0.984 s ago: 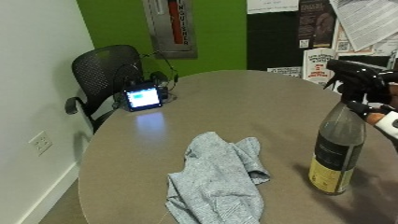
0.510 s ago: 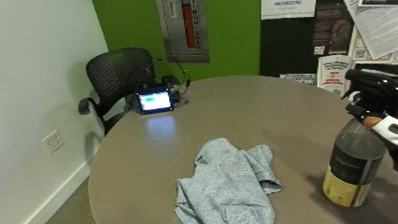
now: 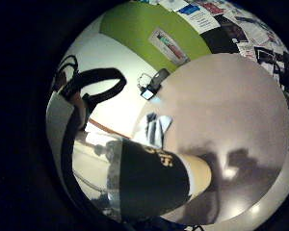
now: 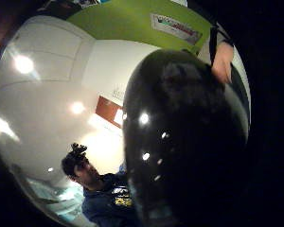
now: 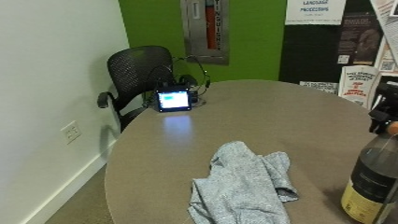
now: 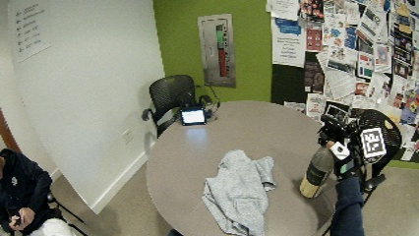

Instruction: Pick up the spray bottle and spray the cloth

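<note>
The spray bottle (image 6: 317,172), dark with a pale label and a black trigger head, stands on the round grey table (image 6: 262,123) near its right edge. My gloved right hand (image 6: 338,146) grips the bottle at its neck and head. In the outside view only the bottle (image 5: 373,182) shows at the picture's right edge. The grey cloth (image 5: 242,186) lies crumpled on the table to the bottle's left, a short gap away. The little finger side palm view has the bottle's body (image 3: 149,183) close by and the cloth (image 3: 154,129) beyond. A fingertip (image 4: 222,61) curls over the black head (image 4: 184,132).
A small device with a lit screen (image 5: 173,99) sits at the table's far edge, with a black mesh chair (image 5: 133,70) behind it. A second chair (image 6: 383,128) stands right behind the hand. A white wall runs along the left.
The outside camera has shifted, so the whole picture has moved. Bottle, hand and cloth keep their places on the table.
</note>
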A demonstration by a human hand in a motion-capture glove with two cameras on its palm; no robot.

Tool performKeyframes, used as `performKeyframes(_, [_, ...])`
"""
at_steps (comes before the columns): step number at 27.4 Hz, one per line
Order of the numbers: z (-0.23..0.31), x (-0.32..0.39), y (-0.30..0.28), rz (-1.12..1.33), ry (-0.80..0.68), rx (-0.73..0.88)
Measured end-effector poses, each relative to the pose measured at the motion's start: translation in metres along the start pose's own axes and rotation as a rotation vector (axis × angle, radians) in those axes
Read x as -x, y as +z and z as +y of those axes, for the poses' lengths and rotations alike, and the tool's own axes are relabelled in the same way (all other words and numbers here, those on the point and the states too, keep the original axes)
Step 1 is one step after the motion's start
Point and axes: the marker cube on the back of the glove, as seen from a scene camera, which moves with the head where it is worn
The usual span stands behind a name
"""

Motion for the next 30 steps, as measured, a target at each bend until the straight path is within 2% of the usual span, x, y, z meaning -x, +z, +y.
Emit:
performKeyframes(8, [-0.006,0.005,-0.002,0.029,0.077,0.034])
performKeyframes(15, [-0.014,0.006,-0.007,0.034,0.066,0.092])
performKeyframes(24, [-0.023,0.015,0.003,0.067,0.043,-0.051])
performKeyframes(30, [-0.023,0.014,-0.001,0.076,0.043,-0.071])
